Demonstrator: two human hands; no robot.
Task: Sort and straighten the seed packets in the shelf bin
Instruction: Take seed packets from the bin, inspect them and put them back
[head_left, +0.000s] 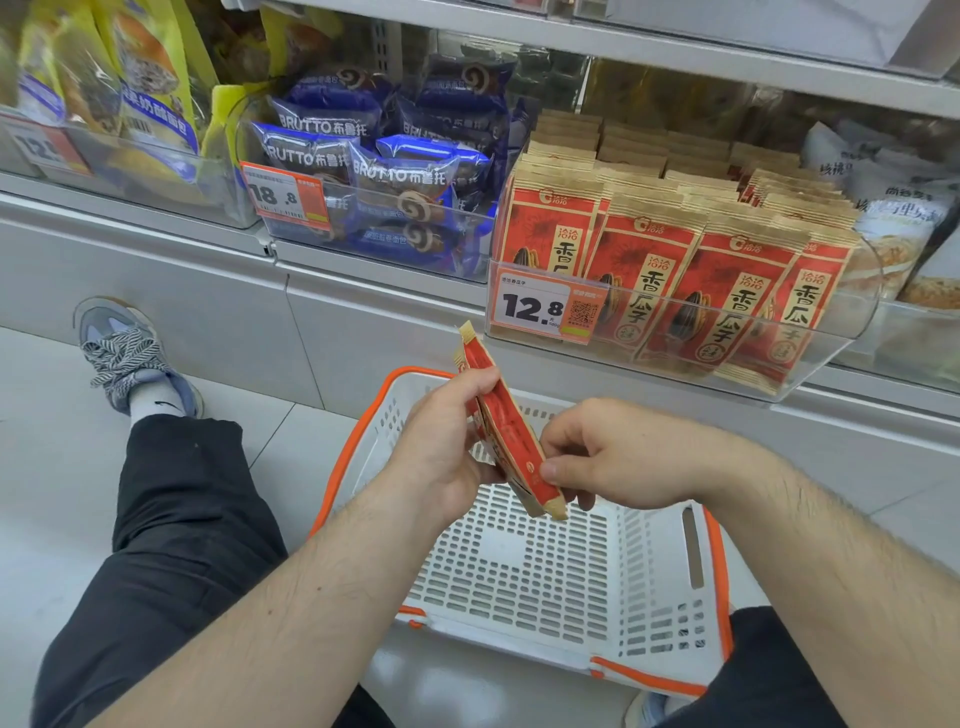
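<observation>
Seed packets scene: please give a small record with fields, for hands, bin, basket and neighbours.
left hand: grips held seed packets, seen edge-on
right hand: pinches their lower end
shelf bin: clear, red seed packets upright in rows
price tag: 12.8
basket: white, orange rim, on the floor below the hands
left neighbour: blue bread packs

Pale glossy floor tiles (47, 467) at 9 o'clock. Grey metal shelf base (182, 291) across the middle. White shelf edge (675, 52) overhead at 12 o'clock. White perforated shopping basket (545, 571) with orange rim at 6 o'clock.
</observation>
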